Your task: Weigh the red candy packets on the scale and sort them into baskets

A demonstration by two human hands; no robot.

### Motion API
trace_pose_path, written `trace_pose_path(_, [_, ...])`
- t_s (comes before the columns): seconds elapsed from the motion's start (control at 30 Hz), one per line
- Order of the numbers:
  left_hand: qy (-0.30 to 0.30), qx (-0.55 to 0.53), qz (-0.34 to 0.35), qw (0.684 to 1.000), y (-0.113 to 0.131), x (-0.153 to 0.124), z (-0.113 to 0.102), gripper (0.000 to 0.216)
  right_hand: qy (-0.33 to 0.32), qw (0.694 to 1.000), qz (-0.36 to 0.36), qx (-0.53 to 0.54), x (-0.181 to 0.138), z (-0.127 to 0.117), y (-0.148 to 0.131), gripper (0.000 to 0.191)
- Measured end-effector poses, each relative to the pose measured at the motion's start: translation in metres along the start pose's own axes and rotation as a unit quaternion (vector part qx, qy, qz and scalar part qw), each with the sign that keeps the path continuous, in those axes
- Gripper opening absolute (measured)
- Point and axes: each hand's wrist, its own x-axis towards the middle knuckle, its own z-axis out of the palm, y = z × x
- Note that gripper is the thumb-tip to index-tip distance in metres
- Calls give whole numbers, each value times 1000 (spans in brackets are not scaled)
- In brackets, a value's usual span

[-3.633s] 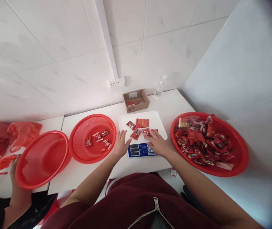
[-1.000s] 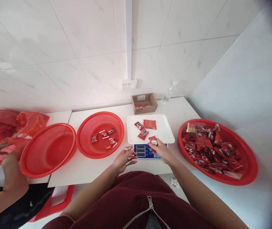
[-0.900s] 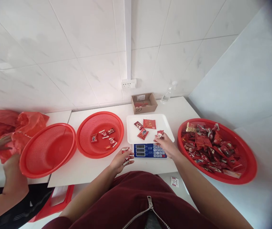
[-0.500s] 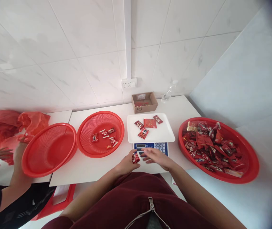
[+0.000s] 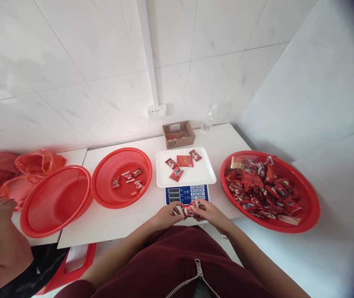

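A red and white wrapped candy (image 5: 190, 210) is held between my two hands in front of the scale. My left hand (image 5: 168, 216) pinches its left end. The fingers of my right hand (image 5: 209, 213) close on its right end. Just beyond them is the digital scale (image 5: 187, 193), with a blue keypad panel and a white tray (image 5: 206, 176) on top. Several red packets lie on the tray, among them a square red packet (image 5: 185, 161) and a red packet with dark lettering (image 5: 176, 174).
A red basket (image 5: 312, 207) heaped with wrapped snacks stands right. Left are a basket (image 5: 102, 165) with several packets and another red basket (image 5: 56, 203). A cardboard box (image 5: 180, 140) and a bottle (image 5: 207, 122) stand behind. Co-worker's hands (image 5: 0, 211) are near red bags (image 5: 40, 163).
My right hand has come onto the candy, which now sits between both hands. The camera view has shifted right. The co-worker's hands have drawn back from the basket's rim.
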Motion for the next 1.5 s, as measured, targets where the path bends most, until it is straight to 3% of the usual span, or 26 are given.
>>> trace_pose_path(0.13, [27,49,-20,998,-4,-3,7,53,146,989,-9,24,-12,-52,9,43])
trace_pose_path(0.27, [33,68,-51,996,-2,-8,18,49,288,956,-39,41,-26,-106,24,42])
trace_pose_path(0.43, [21,61,-59,996,8,-13,39,50,371,924,-55,70,-33,-144,46,42])
trace_pose_path(0.7, [13,68,-91,993,9,-26,60,47,385,920,-49,55,-26,-150,61,27])
trace_pose_path(0.93, [23,55,-97,993,6,-35,63,47,397,914,-73,46,-23,-156,64,33])
trace_pose_path(1.3, [12,89,-85,992,25,-36,49,49,427,900,-70,49,-30,-160,61,39])
trace_pose_path(1.5, [15,126,-77,989,15,-32,33,51,456,886,-71,56,-26,-163,77,55])
